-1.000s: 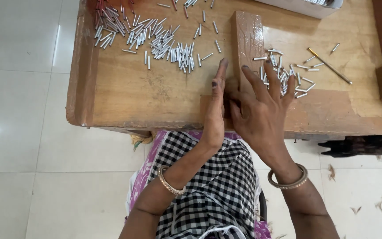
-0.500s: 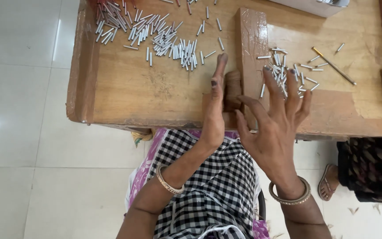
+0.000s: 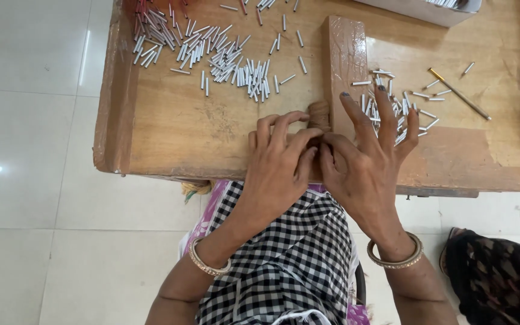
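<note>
Here the wooden table [image 3: 170,132] carries everything, and an upright brown wooden block [image 3: 345,54] stands near its middle. Left of the block lies a wide scatter of small white tubes [image 3: 212,54]; right of it sits a smaller heap of the same tubes [image 3: 392,99], and beyond that a thin brass-tipped stick [image 3: 458,93]. Against the block's near end stands a small brown roll [image 3: 318,114]. The left hand [image 3: 281,165] has its fingers curled around this roll, fingertips touching it. The right hand [image 3: 368,162] meets it there with thumb and forefinger, while its other fingers are spread wide over the smaller heap. Each wrist wears a bangle.
</note>
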